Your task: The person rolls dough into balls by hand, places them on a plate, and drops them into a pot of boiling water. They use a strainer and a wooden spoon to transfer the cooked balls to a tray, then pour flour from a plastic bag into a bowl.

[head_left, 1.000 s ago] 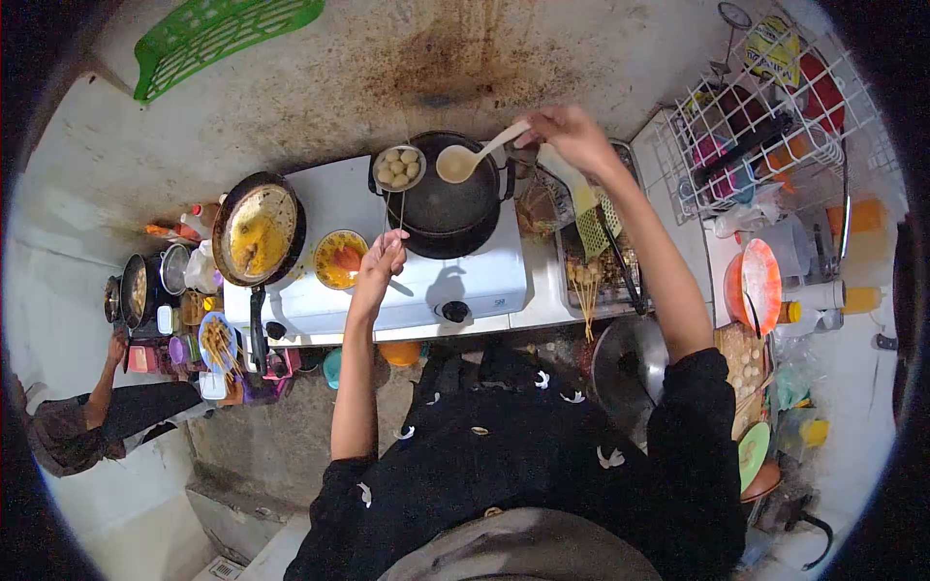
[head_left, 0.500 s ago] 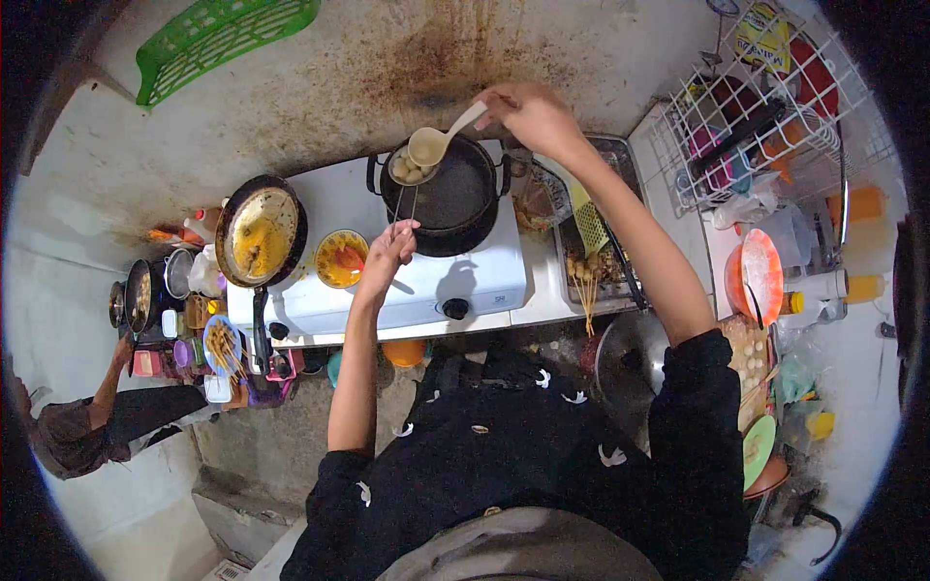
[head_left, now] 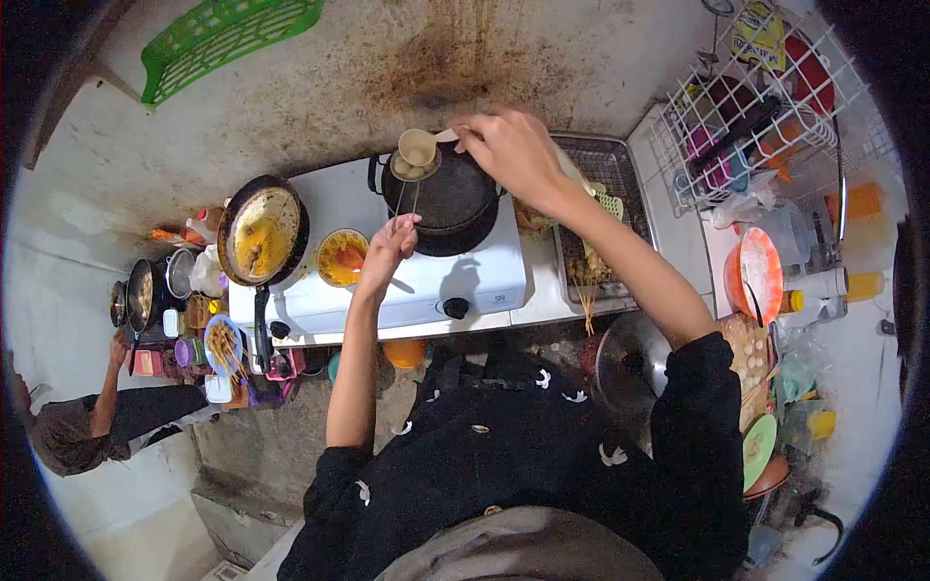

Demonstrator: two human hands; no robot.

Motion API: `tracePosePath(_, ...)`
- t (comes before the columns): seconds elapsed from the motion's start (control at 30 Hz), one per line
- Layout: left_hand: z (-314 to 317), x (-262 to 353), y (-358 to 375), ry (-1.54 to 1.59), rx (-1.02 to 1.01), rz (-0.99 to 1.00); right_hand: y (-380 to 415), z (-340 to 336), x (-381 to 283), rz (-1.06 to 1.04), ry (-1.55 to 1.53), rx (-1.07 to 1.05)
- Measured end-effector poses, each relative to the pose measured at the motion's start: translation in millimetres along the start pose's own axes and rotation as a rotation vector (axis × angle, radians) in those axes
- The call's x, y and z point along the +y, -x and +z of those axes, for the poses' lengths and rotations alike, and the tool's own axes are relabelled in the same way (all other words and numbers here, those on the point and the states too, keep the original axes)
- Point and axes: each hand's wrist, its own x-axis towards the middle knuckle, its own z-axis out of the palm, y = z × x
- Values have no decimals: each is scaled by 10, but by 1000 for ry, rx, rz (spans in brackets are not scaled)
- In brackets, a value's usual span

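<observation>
My left hand point(head_left: 389, 242) is closed round the handle of a wire strainer point(head_left: 408, 188), whose bowl holds several pale round balls over the left part of a black pot point(head_left: 457, 208). Above the strainer, a cream ladle point(head_left: 417, 142) with a ball or balls in its bowl tilts close to it. The ladle's handle is in my closed right hand point(head_left: 509, 145). The pot stands on the right side of the white stove point(head_left: 407, 305); dark contents show inside it.
A frying pan point(head_left: 260, 235) with yellow liquid and an orange-yellow bowl point(head_left: 343, 257) are left of the pot. Skewers point(head_left: 586, 300) lie on a tray at right, near a wire rack point(head_left: 765, 107). Another person point(head_left: 87, 426) is at far left by a wok.
My right hand has moved left and turned, bringing the ladle up and over the strainer. The strainer and my left hand have barely moved.
</observation>
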Motion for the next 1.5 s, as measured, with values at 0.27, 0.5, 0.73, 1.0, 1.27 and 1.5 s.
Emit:
tracePosePath(0.27, 16, 20, 0, 12, -13, 24, 196, 12, 5, -359, 210, 84)
tracePosePath(0.5, 28, 33, 5, 18, -33, 48, 280, -23, 124, -468, 222, 108)
tracePosePath(0.73, 51, 57, 25, 43, -18, 58, 300, -47, 128, -447, 205, 107)
tracePosePath(1.0, -20, 16, 33, 78, -28, 92, 207, -74, 272, 19, -128, 204)
tracePosePath(1.27, 39, 54, 52, 40, 5, 49, 208, -42, 244, 171, -207, 120)
tracePosePath(1.5, 14, 28, 20, -2, -18, 63, 268, -75, 78, -134, 50, 239)
